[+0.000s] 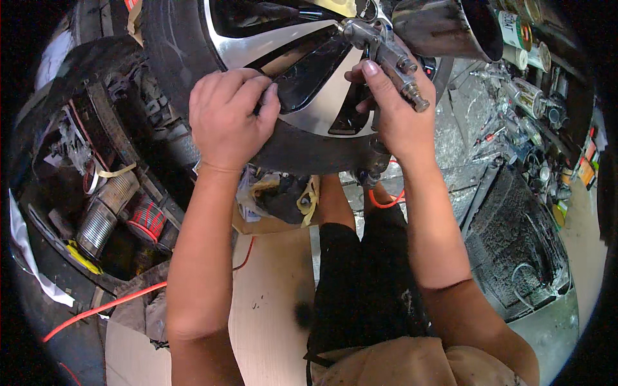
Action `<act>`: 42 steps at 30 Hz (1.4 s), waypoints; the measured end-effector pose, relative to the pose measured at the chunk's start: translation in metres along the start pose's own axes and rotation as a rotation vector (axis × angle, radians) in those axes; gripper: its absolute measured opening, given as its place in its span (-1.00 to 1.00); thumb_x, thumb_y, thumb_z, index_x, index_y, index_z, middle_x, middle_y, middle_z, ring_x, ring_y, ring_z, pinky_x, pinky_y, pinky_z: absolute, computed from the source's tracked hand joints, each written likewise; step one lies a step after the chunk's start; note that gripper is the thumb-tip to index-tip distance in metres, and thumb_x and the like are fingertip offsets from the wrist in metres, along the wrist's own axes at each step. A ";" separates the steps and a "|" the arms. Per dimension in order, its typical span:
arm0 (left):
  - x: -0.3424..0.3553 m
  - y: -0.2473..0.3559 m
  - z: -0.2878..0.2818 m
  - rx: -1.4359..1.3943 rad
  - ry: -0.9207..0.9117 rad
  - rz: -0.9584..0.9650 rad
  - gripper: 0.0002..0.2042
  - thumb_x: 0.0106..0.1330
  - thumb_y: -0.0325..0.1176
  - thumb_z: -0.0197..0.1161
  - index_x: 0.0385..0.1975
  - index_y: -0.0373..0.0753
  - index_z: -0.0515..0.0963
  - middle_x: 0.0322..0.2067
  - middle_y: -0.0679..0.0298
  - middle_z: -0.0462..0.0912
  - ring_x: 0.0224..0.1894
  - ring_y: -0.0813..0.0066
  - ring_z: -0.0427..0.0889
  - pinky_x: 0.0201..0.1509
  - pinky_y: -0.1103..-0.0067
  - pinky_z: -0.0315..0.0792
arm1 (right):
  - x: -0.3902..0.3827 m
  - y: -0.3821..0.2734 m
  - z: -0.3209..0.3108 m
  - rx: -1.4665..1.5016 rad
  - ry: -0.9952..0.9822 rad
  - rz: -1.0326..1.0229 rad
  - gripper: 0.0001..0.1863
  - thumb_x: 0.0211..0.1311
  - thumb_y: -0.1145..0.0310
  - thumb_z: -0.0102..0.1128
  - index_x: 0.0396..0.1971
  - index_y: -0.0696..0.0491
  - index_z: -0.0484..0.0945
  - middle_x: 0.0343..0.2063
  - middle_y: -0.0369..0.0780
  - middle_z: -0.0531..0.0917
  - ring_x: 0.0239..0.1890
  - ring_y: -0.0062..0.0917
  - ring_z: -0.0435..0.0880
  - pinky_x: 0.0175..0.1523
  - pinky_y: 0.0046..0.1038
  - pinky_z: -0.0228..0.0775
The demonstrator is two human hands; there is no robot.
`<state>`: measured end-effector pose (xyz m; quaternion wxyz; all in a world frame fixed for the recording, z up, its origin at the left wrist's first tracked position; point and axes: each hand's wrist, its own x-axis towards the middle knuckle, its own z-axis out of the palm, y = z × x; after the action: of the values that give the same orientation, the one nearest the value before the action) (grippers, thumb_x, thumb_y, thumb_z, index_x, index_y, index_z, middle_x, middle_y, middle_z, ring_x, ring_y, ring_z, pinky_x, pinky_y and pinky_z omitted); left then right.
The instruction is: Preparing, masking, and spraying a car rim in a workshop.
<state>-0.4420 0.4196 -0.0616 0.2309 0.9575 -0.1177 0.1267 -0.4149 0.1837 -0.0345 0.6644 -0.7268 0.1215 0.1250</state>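
Note:
A car wheel stands in front of me, its black tire (pixel 309 152) around a rim with silver and glossy black spokes (pixel 331 101). My left hand (pixel 225 119) rests in a curled fist where the tire meets the rim. Something dark shows between its thumb and fingers, too little to name. My right hand (pixel 407 122) is closed around a metal spray gun (pixel 385 55), thumb on its body, some fingers hidden behind it. A large metal cup (pixel 441 29) sits on the gun. Its nozzle points left across the spokes.
An orange hose (pixel 387 204) hangs below the gun; another orange hose (pixel 106 309) crosses the left floor. Cans (pixel 147 219) lie inside a dark round container at left. A box of rubbish (pixel 273 222) sits under the wheel. Tools (pixel 528 106) and a black panel (pixel 515 244) fill the right.

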 end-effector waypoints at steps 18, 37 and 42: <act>-0.003 -0.002 -0.002 0.010 -0.038 -0.012 -0.91 0.15 -0.33 0.48 -0.39 -0.10 0.71 -0.27 0.35 0.74 -0.18 0.27 0.70 -0.02 0.35 0.50 | 0.000 -0.006 0.012 -0.081 -0.011 0.074 -0.49 0.46 0.25 0.32 0.29 0.17 0.52 -0.36 -0.30 0.76 -0.42 -0.71 0.65 -0.36 -0.57 0.54; -0.003 -0.001 -0.001 0.041 -0.032 -0.011 -0.91 0.15 -0.32 0.47 -0.38 -0.08 0.70 -0.28 0.35 0.73 -0.19 0.26 0.69 -0.03 0.36 0.49 | -0.006 -0.024 0.029 0.003 -0.146 -0.032 -0.51 0.43 0.27 0.33 0.26 0.16 0.55 -0.34 -0.29 0.74 -0.35 -0.67 0.65 -0.19 -0.55 0.53; -0.004 -0.001 -0.002 0.042 -0.047 -0.008 -0.91 0.16 -0.32 0.47 -0.38 -0.08 0.70 -0.28 0.35 0.73 -0.19 0.26 0.69 -0.03 0.35 0.49 | -0.004 -0.021 0.024 -0.050 -0.119 0.017 -0.52 0.45 0.25 0.31 0.27 0.15 0.56 -0.36 -0.28 0.75 -0.36 -0.68 0.69 -0.30 -0.55 0.52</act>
<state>-0.4456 0.4223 -0.0619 0.2084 0.9653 -0.1166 0.1057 -0.4119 0.2098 -0.0157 0.6510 -0.7334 0.0849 0.1764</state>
